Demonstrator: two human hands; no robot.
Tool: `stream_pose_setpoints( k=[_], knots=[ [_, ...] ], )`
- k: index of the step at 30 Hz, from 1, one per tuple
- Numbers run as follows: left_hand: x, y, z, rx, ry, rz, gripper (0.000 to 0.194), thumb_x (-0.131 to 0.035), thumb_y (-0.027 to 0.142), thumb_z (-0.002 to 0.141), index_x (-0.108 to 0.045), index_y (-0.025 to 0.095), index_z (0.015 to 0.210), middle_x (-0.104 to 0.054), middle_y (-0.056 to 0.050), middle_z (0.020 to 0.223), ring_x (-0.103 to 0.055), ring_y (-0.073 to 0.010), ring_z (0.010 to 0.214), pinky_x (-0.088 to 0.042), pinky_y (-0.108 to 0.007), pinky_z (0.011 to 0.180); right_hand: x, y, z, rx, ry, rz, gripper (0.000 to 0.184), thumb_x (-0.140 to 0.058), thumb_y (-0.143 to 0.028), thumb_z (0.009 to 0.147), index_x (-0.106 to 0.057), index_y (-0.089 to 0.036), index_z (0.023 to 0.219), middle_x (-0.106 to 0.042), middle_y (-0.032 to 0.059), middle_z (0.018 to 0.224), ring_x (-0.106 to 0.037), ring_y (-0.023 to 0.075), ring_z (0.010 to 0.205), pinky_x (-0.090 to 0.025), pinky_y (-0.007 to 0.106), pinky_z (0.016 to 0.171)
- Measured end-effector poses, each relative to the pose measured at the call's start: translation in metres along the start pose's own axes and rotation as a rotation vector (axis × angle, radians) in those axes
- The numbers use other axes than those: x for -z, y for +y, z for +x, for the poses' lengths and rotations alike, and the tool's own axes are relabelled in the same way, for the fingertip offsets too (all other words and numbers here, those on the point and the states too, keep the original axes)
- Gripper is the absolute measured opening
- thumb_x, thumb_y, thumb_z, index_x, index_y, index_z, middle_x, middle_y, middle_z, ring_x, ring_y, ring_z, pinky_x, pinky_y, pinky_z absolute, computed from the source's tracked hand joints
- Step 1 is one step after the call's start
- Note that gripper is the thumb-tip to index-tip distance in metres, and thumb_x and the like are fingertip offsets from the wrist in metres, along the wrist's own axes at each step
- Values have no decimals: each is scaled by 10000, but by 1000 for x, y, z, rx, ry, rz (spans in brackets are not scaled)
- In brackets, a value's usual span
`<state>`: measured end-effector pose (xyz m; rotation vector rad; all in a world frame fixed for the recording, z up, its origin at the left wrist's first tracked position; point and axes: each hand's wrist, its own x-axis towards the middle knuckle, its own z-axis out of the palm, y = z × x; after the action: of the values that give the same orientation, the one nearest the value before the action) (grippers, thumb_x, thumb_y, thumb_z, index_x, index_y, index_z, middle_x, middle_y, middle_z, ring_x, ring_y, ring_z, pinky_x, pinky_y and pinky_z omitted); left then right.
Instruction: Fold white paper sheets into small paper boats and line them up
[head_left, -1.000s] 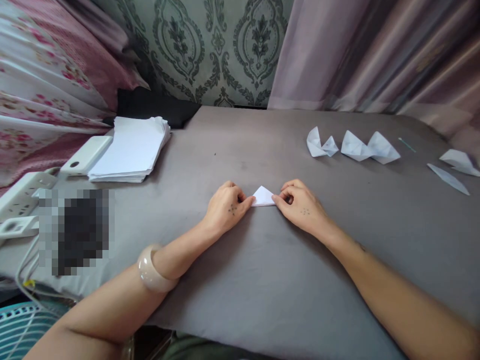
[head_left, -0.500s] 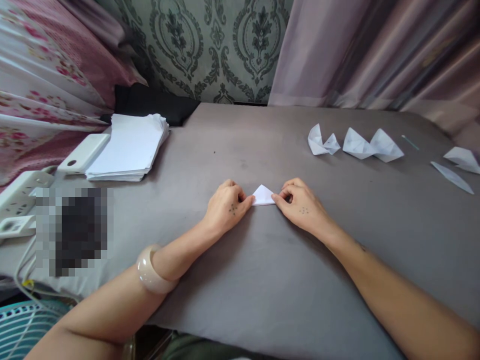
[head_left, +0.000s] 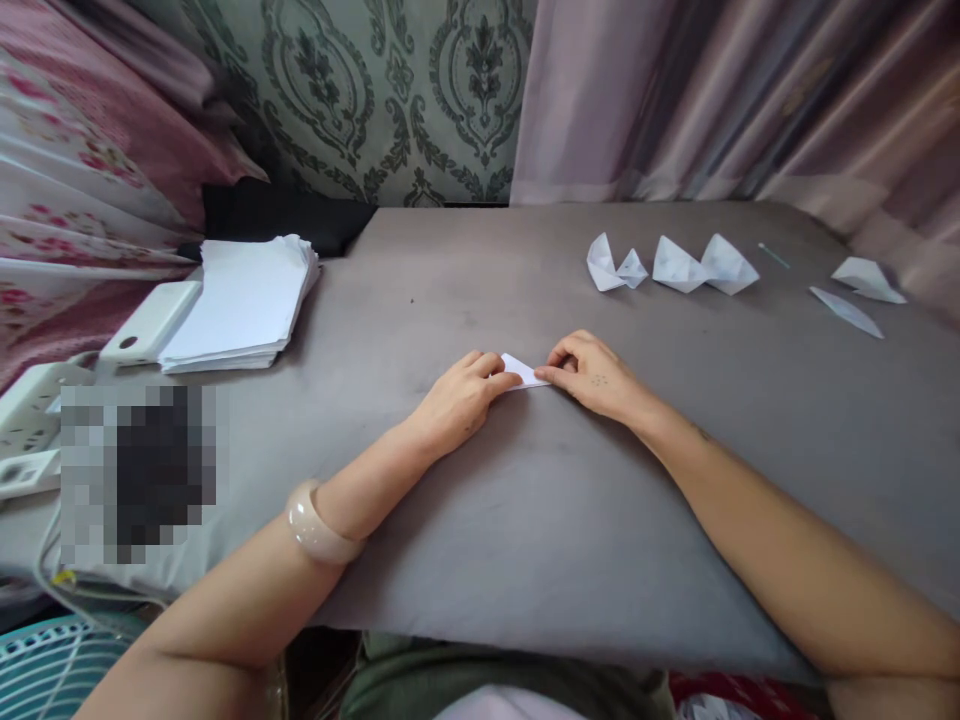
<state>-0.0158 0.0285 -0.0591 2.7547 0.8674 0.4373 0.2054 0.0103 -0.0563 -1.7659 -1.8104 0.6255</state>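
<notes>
A small folded piece of white paper [head_left: 521, 373] lies on the grey cloth in front of me, with a pointed top and a straight lower edge. My left hand [head_left: 469, 392] is closed on its left part, the thumb lying over the paper and hiding some of it. On the right corner, my right hand [head_left: 589, 372] pinches the paper between thumb and fingers. A pale bangle [head_left: 319, 522] circles my left forearm.
Folded paper boats [head_left: 705, 268] stand at the back right, near a thin stick [head_left: 774, 255] and flatter folded pieces [head_left: 847, 311]. A stack of white paper [head_left: 236, 300] sits left, beside a white box [head_left: 150, 323] and a power strip [head_left: 37, 405].
My left hand has slid right and further over the paper, its thumb now covering more of it. The right hand keeps its pinch at the right corner. The whole view has shifted slightly.
</notes>
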Motion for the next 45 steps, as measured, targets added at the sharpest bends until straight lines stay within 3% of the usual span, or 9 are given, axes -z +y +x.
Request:
stream_pose_setpoints(
  k=[4,7,11,15,22,25,32,38,45],
  knots=[
    [-1,-3,0,-12,13,2,413,-304,159,970,-660,213,1173,-599,-91,1025,-492,-187,881,-451,-311,814,2,0,-6,-33,102,134,168,-626,-300,801,-680,-195,921,-652,20,813,-580,146,658,-477,314,684],
    [1,-2,0,-36,8,18,411,-326,153,960,-669,210,1179,-608,-97,1032,-498,-188,877,-459,-317,827,-4,-11,-18,170,213,159,191,-515,-210,869,-682,-197,960,-698,44,940,-638,174,840,-492,321,794],
    [5,1,1,-44,-19,43,422,-337,120,939,-671,201,1184,-622,-106,1036,-523,-194,888,-465,-332,845,-15,-28,-35,418,115,-48,270,-423,-133,916,-678,-192,981,-688,72,1000,-619,200,951,-478,339,857],
    [8,-4,-6,-24,1,-57,400,-369,81,902,-696,194,1105,-650,-91,1070,-569,-188,940,-473,-313,856,-21,-34,-45,460,37,-315,295,-391,-146,944,-673,-152,1032,-664,106,1001,-581,232,959,-469,354,837],
    [30,-20,-23,326,288,-234,337,-411,40,818,-707,157,929,-690,-57,945,-622,-140,806,-488,-262,779,-24,-42,-53,458,41,-534,359,-433,-285,953,-615,-196,1249,-619,106,1046,-544,230,915,-438,333,717],
    [37,-14,-24,252,202,-186,351,-402,49,827,-711,171,941,-684,-57,989,-624,-152,857,-488,-269,789,-22,-45,-51,447,17,-582,369,-415,-330,962,-621,-235,1254,-597,107,1050,-530,232,919,-410,320,659],
    [34,10,-25,136,-210,149,355,-368,113,899,-667,161,1084,-630,-115,1088,-594,-229,963,-512,-319,739,-21,-45,-50,455,-22,-601,391,-395,-341,972,-608,-228,1279,-592,112,1050,-525,237,918,-428,345,718],
    [34,11,-30,103,-255,219,366,-358,59,877,-636,133,1102,-608,-125,1124,-564,-231,1007,-513,-329,800,-24,-42,-57,420,29,-538,376,-411,-280,959,-589,-121,1250,-612,138,1107,-550,249,979,-458,353,779],
    [35,15,-31,149,-275,248,374,-377,51,849,-637,149,1100,-576,-130,1155,-545,-235,1003,-504,-294,677,-24,-41,-60,385,51,-547,391,-428,-309,947,-605,-84,1213,-598,167,1145,-542,285,1040,-471,388,830]
  ],
)
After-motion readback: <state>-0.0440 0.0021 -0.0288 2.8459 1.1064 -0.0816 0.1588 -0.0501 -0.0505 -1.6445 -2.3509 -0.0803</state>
